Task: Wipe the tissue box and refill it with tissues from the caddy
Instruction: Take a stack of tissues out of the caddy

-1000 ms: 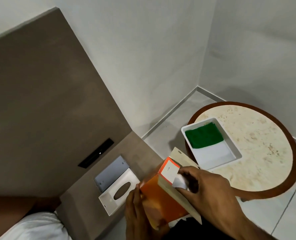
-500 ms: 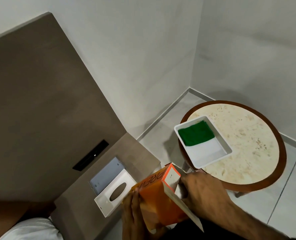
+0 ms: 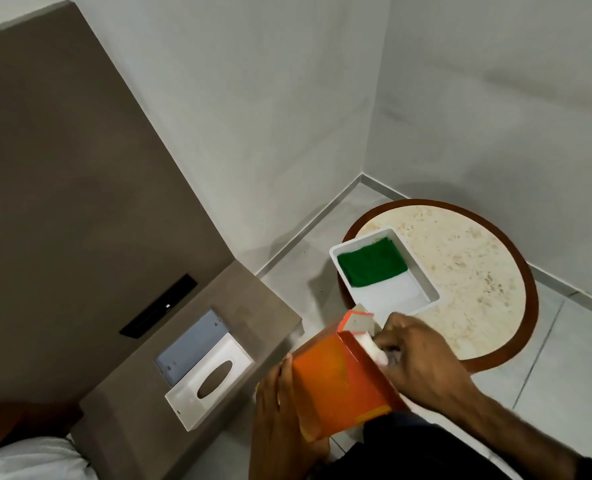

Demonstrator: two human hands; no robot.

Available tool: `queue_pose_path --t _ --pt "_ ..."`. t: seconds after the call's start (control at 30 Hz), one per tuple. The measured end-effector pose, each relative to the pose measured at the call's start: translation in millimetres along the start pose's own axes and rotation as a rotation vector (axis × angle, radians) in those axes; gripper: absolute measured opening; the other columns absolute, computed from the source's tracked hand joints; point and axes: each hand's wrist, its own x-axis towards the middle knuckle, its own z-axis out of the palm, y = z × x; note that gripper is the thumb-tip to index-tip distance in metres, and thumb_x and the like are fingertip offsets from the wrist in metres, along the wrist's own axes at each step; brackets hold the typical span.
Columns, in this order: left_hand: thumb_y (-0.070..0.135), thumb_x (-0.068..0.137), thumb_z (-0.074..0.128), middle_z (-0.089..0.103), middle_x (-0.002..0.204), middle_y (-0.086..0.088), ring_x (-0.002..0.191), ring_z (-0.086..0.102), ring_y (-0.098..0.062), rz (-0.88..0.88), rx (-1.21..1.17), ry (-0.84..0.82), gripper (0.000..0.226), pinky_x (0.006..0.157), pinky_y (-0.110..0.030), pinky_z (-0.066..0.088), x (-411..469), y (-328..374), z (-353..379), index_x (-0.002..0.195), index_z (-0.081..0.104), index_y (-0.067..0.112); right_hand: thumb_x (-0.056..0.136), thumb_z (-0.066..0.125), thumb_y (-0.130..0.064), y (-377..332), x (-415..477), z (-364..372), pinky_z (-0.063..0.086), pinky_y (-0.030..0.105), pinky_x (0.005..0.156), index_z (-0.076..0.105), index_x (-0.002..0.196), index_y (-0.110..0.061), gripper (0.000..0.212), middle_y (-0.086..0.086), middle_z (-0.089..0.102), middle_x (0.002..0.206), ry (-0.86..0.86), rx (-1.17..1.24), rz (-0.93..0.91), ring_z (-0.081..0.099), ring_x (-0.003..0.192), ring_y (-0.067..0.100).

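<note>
My left hand [image 3: 280, 414] grips the underside of an orange tissue carton [image 3: 336, 379], held tilted above the floor. At the carton's open end, my right hand [image 3: 422, 362] pinches the white tissues [image 3: 374, 351] that stick out past a raised flap. The white tissue box cover [image 3: 209, 375], with an oval slot, lies tilted at the edge of a grey recess [image 3: 190, 341] in the brown bedside unit. A white caddy tray [image 3: 422, 271] on the round table holds a green cloth [image 3: 372, 266].
The round marble table [image 3: 471, 271] with a dark wooden rim stands at the right on a tiled floor. A brown headboard panel [image 3: 62, 188] rises at the left, with a black slot [image 3: 159, 306]. A white pillow [image 3: 28, 459] shows at the bottom left.
My right hand has moved from the carton's flap to its open end and taken hold of the tissues. The carton has tipped flatter. The view has shifted, so everything sits lower and further left.
</note>
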Motion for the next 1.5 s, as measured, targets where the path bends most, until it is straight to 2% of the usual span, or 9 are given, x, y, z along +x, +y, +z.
queue_pose_path --t 0.1,0.27,0.53,0.7,1.03,1.2,1.3,1.4,1.5 --pt "0.070 0.051 0.079 0.064 0.131 -0.016 0.112 0.066 -0.037 0.039 0.107 -0.078 0.111 0.086 -0.055 0.057 6.2 -11.0 28.9 0.139 0.038 0.016 0.070 0.073 -0.051 25.3 -13.2 -43.3 0.042 0.016 0.068 0.068 0.078 -0.029 0.024 -0.026 0.055 0.090 0.133 0.173 0.096 0.055 0.083 -0.003" --pt "0.070 0.062 0.066 0.014 0.163 0.000 0.147 0.022 -0.026 0.007 0.232 -0.429 0.128 0.115 -0.047 0.034 43.1 -16.5 72.0 0.155 -0.010 0.028 0.087 0.053 -0.049 75.1 -20.1 -72.2 0.051 0.033 0.060 0.062 0.085 -0.026 0.026 -0.005 0.068 0.077 0.346 0.338 0.232 0.062 0.073 0.010" --pt "0.057 0.055 0.082 0.020 0.156 -0.004 0.140 0.026 -0.031 0.062 0.247 -0.506 0.136 0.109 -0.054 0.029 145.0 60.5 157.5 0.150 -0.011 0.030 0.088 0.046 -0.058 155.0 21.4 -120.7 0.048 0.028 0.076 0.057 0.112 -0.058 0.027 -0.035 0.066 0.106 0.405 0.633 0.320 0.062 0.095 -0.006" --pt "0.063 0.060 0.082 0.022 0.159 -0.008 0.145 0.025 -0.035 0.103 0.275 -0.509 0.133 0.113 -0.059 0.026 218.8 99.9 214.0 0.157 0.000 0.021 0.097 0.053 -0.037 205.9 45.2 -124.9 0.048 0.029 0.075 0.059 0.112 -0.055 0.024 -0.032 0.066 0.107 0.345 0.646 0.381 0.061 0.096 -0.010" --pt "0.044 0.065 0.088 0.021 0.160 -0.015 0.148 0.021 -0.037 0.117 0.393 -0.632 0.119 0.116 -0.059 0.025 266.8 110.0 259.5 0.153 0.017 0.008 0.085 0.048 -0.048 246.1 83.9 -91.3 0.050 0.008 0.068 0.058 0.111 -0.061 0.031 -0.035 0.066 0.108 0.180 0.853 0.430 0.061 0.097 -0.015" --pt "0.034 0.062 0.092 0.018 0.163 -0.014 0.151 0.016 -0.033 0.059 0.172 -0.662 0.124 0.122 -0.049 0.021 257.6 89.4 254.8 0.155 0.014 0.006 0.091 0.058 -0.045 256.1 106.9 -62.8 0.051 0.026 0.080 0.056 0.120 -0.048 0.029 -0.026 0.067 0.106 0.107 0.934 0.518 0.062 0.105 0.003" --pt "0.027 0.075 0.085 0.026 0.160 -0.013 0.148 0.026 -0.031 -0.046 -0.052 -0.555 0.104 0.120 -0.038 0.027 244.1 83.2 244.1 0.154 0.020 0.007 0.097 0.057 -0.032 251.7 110.6 -58.0 0.052 0.035 0.091 0.059 0.123 -0.040 0.027 -0.018 0.067 0.113 0.076 0.954 0.513 0.060 0.108 0.008" --pt "0.016 0.092 0.065 0.057 0.132 -0.010 0.118 0.059 -0.025 -0.410 -0.501 -0.331 0.044 0.087 -0.015 0.049 221.9 88.2 221.5 0.133 0.048 0.014 0.094 0.061 -0.033 231.1 103.8 -63.6 0.053 0.042 0.095 0.062 0.125 -0.031 0.031 -0.003 0.069 0.119 -0.030 1.033 0.489 0.064 0.109 0.019" --pt "0.019 0.104 0.044 0.075 0.099 -0.008 0.079 0.072 -0.013 -0.939 -1.077 -0.304 0.026 0.063 -0.024 0.059 166.2 74.9 197.2 0.126 0.056 0.011 0.077 0.069 -0.032 201.5 89.6 -67.7 0.060 0.035 0.074 0.072 0.115 -0.024 0.038 0.006 0.074 0.114 -0.166 1.310 0.494 0.071 0.103 0.024"
